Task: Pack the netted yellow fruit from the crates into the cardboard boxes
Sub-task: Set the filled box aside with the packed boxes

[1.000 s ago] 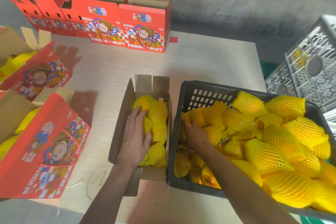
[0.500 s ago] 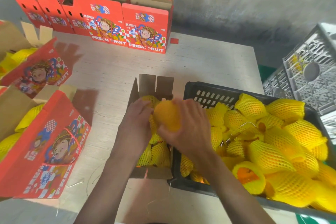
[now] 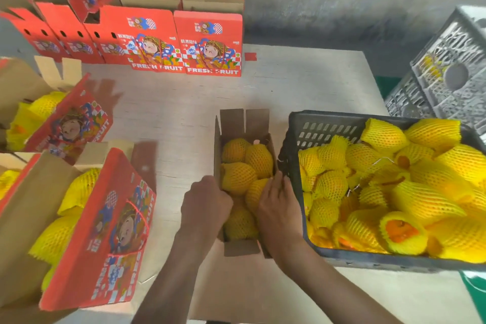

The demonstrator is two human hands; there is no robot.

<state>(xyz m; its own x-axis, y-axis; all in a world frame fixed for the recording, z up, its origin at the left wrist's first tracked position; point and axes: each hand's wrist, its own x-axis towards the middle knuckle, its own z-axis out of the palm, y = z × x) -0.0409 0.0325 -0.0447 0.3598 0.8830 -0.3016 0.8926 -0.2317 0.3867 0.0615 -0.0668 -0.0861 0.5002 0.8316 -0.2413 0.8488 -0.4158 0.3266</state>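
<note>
Both hands at open box [image 3: 238,123], mid-table, long axis near-to-far. Left hand [image 3: 206,202] curled over left wall; right hand [image 3: 278,204] fingers straight, pressing netted fruit [image 3: 238,177] inside. More fruit in black crate [image 3: 326,123] just right — right hand nearer.

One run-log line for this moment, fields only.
left hand: on open brown cardboard box | right hand: pressing netted yellow fruit in box | black plastic crate: fruit remains
</note>
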